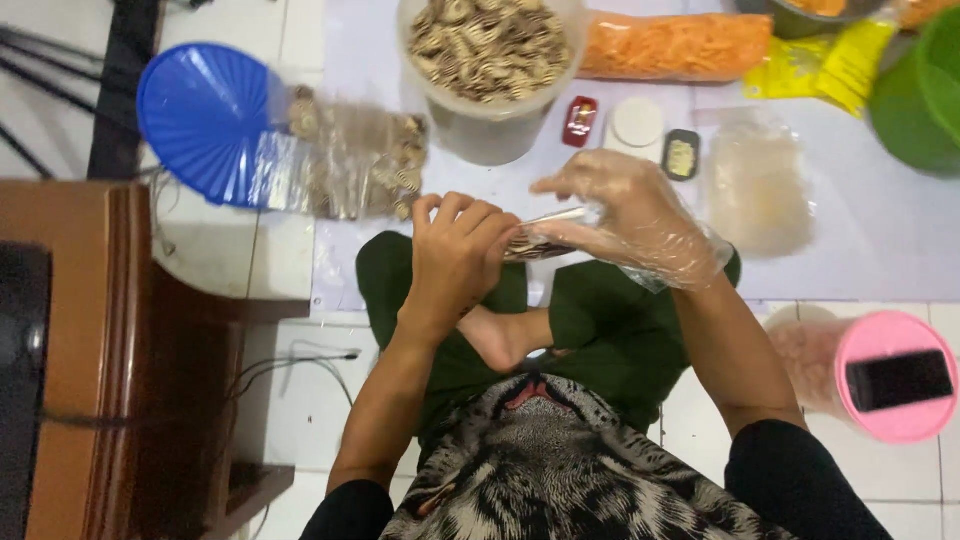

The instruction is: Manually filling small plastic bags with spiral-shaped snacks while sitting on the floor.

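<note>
I have my bare left hand and plastic-gloved right hand both pinched shut on a small clear plastic packet of striped brown snacks, held over my lap. It looks light, floppy and slippery, its contents brittle, so I would hold it by its top edge.

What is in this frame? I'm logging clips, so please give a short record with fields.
setting: person seated cross-legged on a tiled floor
left hand: bare, holds a small clear bag of striped snacks
right hand: in a clear plastic glove, at the bag's mouth
ahead: tub of striped snacks, blue lid, filled bags
right side: pink-lidded jar with a phone on top
</note>
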